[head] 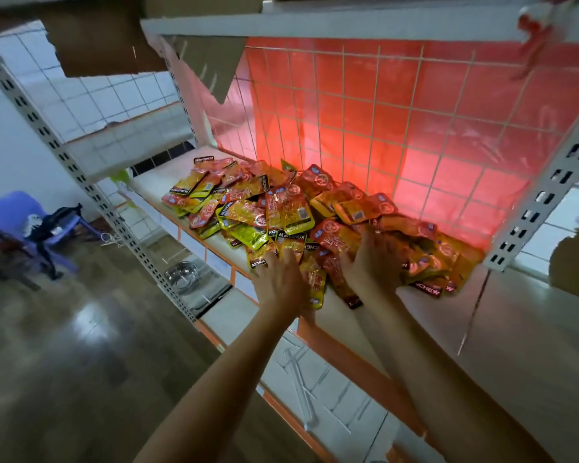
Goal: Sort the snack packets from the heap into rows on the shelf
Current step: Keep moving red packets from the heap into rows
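On the shelf point(168, 182): loose heap of snack packets point(281, 208), piled against the wire grid point(381, 128) at the back.
Packets: flat, glossy, crinkled foil in red and yellow; print mostly too blurred to read.
Left hand point(281, 279): palm down on the heap's front edge, fingers point(293, 259) straight, gripping nothing.
Right hand point(370, 262): flat on the heap, fingers spread, tips blurred.
Hidden: packets under both palms.

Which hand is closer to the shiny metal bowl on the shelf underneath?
The left. The left hand rests on the near edge of the heap, up and right of the bowl; the right hand lies on the heap farther right.
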`<action>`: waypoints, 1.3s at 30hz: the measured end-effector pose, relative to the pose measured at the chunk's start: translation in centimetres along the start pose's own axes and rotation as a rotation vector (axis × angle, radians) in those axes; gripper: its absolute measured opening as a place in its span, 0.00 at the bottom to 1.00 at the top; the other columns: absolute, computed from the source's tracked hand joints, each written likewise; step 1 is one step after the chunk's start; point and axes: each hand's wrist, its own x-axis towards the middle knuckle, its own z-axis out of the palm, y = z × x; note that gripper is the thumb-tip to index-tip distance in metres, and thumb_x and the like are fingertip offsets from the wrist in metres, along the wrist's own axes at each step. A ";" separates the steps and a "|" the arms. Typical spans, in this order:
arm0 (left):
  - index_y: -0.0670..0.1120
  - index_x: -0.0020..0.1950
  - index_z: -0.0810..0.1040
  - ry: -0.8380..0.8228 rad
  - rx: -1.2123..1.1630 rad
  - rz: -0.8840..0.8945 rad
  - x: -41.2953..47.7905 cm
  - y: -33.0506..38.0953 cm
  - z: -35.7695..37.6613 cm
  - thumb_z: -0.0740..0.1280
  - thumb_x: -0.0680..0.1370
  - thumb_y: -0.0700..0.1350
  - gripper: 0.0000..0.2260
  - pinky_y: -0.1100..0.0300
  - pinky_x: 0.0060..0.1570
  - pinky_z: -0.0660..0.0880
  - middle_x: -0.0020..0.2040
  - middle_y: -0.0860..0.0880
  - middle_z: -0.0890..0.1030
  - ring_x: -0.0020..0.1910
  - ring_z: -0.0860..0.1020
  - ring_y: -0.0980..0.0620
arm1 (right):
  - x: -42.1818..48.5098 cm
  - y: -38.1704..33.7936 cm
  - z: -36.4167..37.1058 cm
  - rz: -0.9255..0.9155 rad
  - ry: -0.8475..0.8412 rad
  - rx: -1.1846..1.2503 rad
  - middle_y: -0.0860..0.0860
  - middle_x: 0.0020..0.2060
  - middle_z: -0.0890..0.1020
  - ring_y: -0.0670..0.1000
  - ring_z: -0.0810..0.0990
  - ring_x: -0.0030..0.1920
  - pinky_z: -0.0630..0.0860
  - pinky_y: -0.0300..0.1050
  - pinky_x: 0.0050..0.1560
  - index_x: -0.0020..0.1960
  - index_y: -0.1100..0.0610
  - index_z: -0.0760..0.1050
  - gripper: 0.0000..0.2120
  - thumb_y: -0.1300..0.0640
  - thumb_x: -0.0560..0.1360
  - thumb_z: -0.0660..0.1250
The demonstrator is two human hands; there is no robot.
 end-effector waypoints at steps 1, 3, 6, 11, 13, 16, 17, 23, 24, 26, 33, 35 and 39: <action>0.46 0.63 0.68 0.011 -0.011 0.009 0.1 -0.1 0.0 0.61 0.80 0.52 0.15 0.46 0.56 0.71 0.58 0.40 0.71 0.58 0.73 0.37 | 0.0 -0.1 0.3 0.013 -0.002 -0.032 0.57 0.69 0.68 0.59 0.61 0.70 0.60 0.54 0.68 0.73 0.55 0.61 0.28 0.47 0.76 0.64; 0.44 0.65 0.65 0.028 -0.029 0.022 0.2 -0.3 0.2 0.61 0.81 0.49 0.15 0.48 0.55 0.71 0.58 0.39 0.72 0.58 0.73 0.38 | 0.1 -0.3 0.6 0.043 0.021 -0.078 0.58 0.68 0.67 0.60 0.61 0.70 0.59 0.54 0.69 0.72 0.55 0.62 0.31 0.46 0.74 0.68; 0.43 0.65 0.64 0.011 -0.066 0.053 0.7 -0.3 0.0 0.64 0.78 0.46 0.18 0.49 0.53 0.71 0.57 0.39 0.75 0.58 0.73 0.39 | -0.3 -0.7 0.4 0.104 0.100 -0.084 0.60 0.65 0.68 0.61 0.63 0.67 0.62 0.54 0.66 0.65 0.57 0.69 0.28 0.48 0.70 0.73; 0.42 0.69 0.62 0.073 -0.084 0.208 0.8 -0.3 0.4 0.61 0.79 0.44 0.19 0.50 0.48 0.71 0.56 0.41 0.78 0.56 0.75 0.39 | -2.3 -0.3 0.0 0.114 0.200 0.042 0.59 0.62 0.73 0.61 0.71 0.63 0.72 0.53 0.58 0.61 0.61 0.71 0.19 0.57 0.73 0.70; 0.41 0.74 0.58 0.116 -0.005 0.298 0.3 -0.4 0.6 0.55 0.81 0.42 0.21 0.49 0.49 0.72 0.56 0.41 0.78 0.56 0.75 0.39 | -3.4 0.0 -0.2 0.153 0.222 0.136 0.58 0.59 0.77 0.60 0.75 0.59 0.74 0.52 0.54 0.62 0.59 0.71 0.19 0.57 0.74 0.69; 0.37 0.71 0.67 0.250 -0.045 0.453 -0.2 -0.7 0.0 0.60 0.79 0.39 0.20 0.50 0.42 0.74 0.48 0.39 0.81 0.47 0.80 0.38 | -5.2 0.4 -0.7 0.231 0.282 0.245 0.57 0.55 0.80 0.61 0.78 0.55 0.75 0.52 0.50 0.64 0.57 0.70 0.20 0.54 0.74 0.69; 0.37 0.65 0.73 0.297 -0.077 0.502 -0.4 -0.7 -0.2 0.64 0.77 0.38 0.17 0.52 0.39 0.74 0.43 0.39 0.81 0.42 0.80 0.39 | -5.8 0.5 -0.9 0.249 0.295 0.275 0.58 0.55 0.81 0.62 0.78 0.55 0.75 0.53 0.50 0.65 0.57 0.70 0.22 0.53 0.74 0.69; 0.44 0.54 0.81 0.225 -0.387 0.672 -2.3 1.5 -0.6 0.61 0.69 0.37 0.16 0.50 0.48 0.70 0.50 0.42 0.81 0.51 0.77 0.39 | -8.9 2.9 -3.4 0.353 0.359 0.487 0.57 0.53 0.82 0.59 0.81 0.52 0.76 0.49 0.51 0.63 0.58 0.71 0.20 0.54 0.74 0.70; 0.43 0.50 0.82 0.230 -0.470 0.703 -2.9 2.0 -0.7 0.61 0.68 0.38 0.15 0.49 0.49 0.71 0.51 0.42 0.81 0.51 0.77 0.38 | -9.5 3.6 -4.0 0.374 0.377 0.520 0.56 0.52 0.82 0.57 0.81 0.51 0.75 0.46 0.49 0.62 0.58 0.71 0.19 0.55 0.74 0.70; 0.42 0.41 0.83 0.285 -0.623 0.757 -3.9 3.2 -0.6 0.64 0.67 0.37 0.09 0.48 0.49 0.73 0.52 0.40 0.81 0.51 0.77 0.38 | -10.5 5.1 -5.2 0.409 0.416 0.538 0.54 0.50 0.81 0.53 0.80 0.45 0.72 0.40 0.43 0.59 0.58 0.72 0.16 0.55 0.74 0.69; 0.43 0.42 0.86 0.079 -0.902 0.853 -9.0 8.5 0.8 0.64 0.70 0.26 0.15 0.51 0.45 0.78 0.48 0.44 0.84 0.48 0.82 0.44 | -14.8 11.1 -8.7 0.508 0.504 0.617 0.45 0.42 0.78 0.36 0.75 0.38 0.67 0.27 0.30 0.55 0.54 0.73 0.13 0.53 0.73 0.71; 0.43 0.43 0.86 -0.009 -0.954 0.869 -11.2 10.2 1.5 0.63 0.70 0.26 0.16 0.54 0.46 0.80 0.45 0.46 0.85 0.44 0.83 0.47 | -16.4 12.9 -9.8 0.538 0.521 0.624 0.42 0.41 0.77 0.36 0.75 0.38 0.66 0.27 0.30 0.54 0.52 0.72 0.13 0.52 0.73 0.71; 0.45 0.46 0.85 -0.197 -0.963 0.869 -16.8 14.3 2.3 0.64 0.73 0.28 0.16 0.68 0.50 0.77 0.48 0.48 0.85 0.45 0.80 0.57 | -20.2 17.4 -12.8 0.583 0.561 0.590 0.43 0.40 0.76 0.39 0.76 0.38 0.68 0.34 0.35 0.53 0.51 0.71 0.11 0.52 0.74 0.70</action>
